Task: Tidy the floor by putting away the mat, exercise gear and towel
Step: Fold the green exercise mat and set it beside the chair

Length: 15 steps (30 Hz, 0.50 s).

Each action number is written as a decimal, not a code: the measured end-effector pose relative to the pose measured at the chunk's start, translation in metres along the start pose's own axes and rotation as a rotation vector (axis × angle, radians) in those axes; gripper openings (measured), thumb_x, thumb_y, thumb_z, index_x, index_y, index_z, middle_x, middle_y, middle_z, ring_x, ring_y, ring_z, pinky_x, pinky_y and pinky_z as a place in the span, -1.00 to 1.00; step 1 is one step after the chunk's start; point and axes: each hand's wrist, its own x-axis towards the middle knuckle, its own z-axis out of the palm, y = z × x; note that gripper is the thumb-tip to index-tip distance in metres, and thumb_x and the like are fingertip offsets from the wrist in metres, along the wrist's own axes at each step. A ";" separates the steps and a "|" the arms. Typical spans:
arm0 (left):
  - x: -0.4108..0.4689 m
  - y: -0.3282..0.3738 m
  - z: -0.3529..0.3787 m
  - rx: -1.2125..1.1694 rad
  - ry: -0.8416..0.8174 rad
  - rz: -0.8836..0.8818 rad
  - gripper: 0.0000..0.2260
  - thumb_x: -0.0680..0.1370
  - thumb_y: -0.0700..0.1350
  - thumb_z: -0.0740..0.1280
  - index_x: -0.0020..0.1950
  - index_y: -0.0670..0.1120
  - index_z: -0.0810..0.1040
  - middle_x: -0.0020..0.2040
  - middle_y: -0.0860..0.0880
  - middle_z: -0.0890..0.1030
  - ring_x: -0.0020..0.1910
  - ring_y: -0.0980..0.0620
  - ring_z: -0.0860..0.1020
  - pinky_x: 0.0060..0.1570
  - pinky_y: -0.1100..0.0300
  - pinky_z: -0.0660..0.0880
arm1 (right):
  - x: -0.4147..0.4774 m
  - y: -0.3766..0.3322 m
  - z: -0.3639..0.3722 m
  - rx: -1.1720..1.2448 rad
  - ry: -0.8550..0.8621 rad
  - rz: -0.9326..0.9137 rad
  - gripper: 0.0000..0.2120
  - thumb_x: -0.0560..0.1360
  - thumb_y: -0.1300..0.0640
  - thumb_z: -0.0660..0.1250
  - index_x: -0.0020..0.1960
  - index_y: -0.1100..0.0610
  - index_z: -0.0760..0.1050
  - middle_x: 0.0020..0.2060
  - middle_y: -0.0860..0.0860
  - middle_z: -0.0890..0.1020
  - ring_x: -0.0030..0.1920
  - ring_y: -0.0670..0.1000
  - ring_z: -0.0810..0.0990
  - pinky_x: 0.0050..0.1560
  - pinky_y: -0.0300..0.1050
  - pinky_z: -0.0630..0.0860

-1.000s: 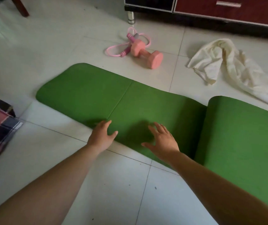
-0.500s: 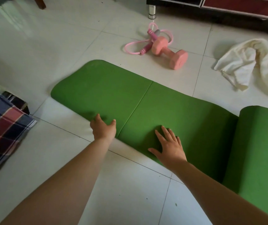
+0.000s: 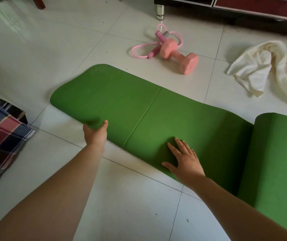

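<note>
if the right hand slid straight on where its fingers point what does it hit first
Only more of the green foam mat under the right hand, then bare tile; further on probably the pink skipping rope, though depth is unclear.

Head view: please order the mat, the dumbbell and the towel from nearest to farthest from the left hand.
1. mat: the left hand grips its near edge.
2. dumbbell: beyond the mat, centre.
3. towel: far right.
</note>
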 end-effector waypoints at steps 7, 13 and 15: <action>-0.003 0.025 -0.008 -0.210 -0.004 0.002 -0.64 0.54 -0.12 0.33 0.32 -0.05 0.38 -0.04 0.06 0.48 0.01 0.00 0.45 -0.07 0.23 0.53 | -0.006 0.005 -0.006 0.006 -0.036 0.020 -0.35 0.52 -0.27 0.15 0.52 -0.12 0.04 0.54 -0.08 -0.08 0.53 -0.02 -0.12 0.50 -0.06 -0.11; -0.026 0.053 -0.014 -0.315 -0.074 0.097 -0.55 0.54 -0.21 0.32 0.41 -0.09 0.30 -0.13 0.08 0.48 0.04 0.04 0.46 0.17 0.09 0.46 | -0.017 0.016 -0.025 0.079 -0.084 0.018 -0.34 0.50 -0.26 0.20 0.51 -0.12 0.08 0.54 -0.08 0.00 0.52 -0.02 -0.01 0.49 -0.08 0.07; -0.038 0.064 -0.013 -0.348 -0.137 0.107 -0.55 0.54 -0.24 0.31 0.41 -0.09 0.30 0.04 0.03 0.54 0.13 0.01 0.48 0.18 0.04 0.46 | -0.023 0.022 -0.040 0.089 -0.043 0.001 -0.36 0.50 -0.23 0.22 0.50 -0.12 0.10 0.53 -0.08 0.02 0.52 -0.01 0.02 0.46 -0.13 0.06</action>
